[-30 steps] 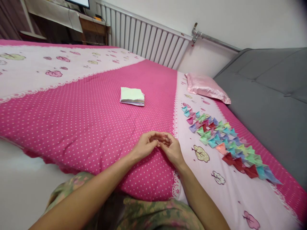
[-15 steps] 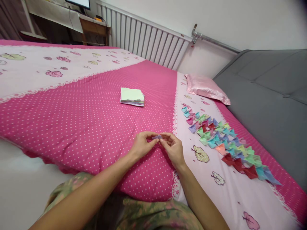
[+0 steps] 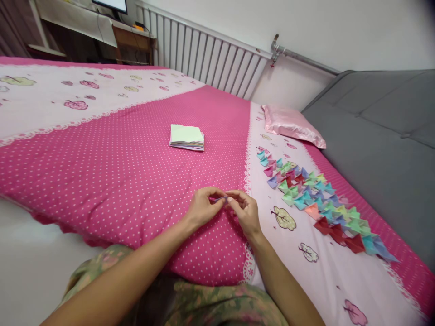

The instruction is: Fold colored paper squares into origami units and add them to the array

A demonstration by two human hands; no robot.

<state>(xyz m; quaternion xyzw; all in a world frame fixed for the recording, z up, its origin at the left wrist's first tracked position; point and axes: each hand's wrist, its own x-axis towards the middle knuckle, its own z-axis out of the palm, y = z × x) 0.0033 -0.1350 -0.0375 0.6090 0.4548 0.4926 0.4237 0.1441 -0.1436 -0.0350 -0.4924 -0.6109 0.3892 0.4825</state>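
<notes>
Paper (image 3: 220, 198), purple, between the pinched fingertips of left hand (image 3: 203, 207) and right hand (image 3: 247, 213)

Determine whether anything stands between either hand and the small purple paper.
Nothing visible does: the left hand and right hand both hold the small purple paper directly, partly hiding it.

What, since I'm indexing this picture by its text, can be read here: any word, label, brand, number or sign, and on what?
None can be read.
Screen: only its lower part shows; any text is too small or blurred.
Paper stack: no writing visible.
Paper boats: none visible.
Purple paper: mostly hidden; no text shows.
Bedding: printed trees, no legible letters.
</notes>
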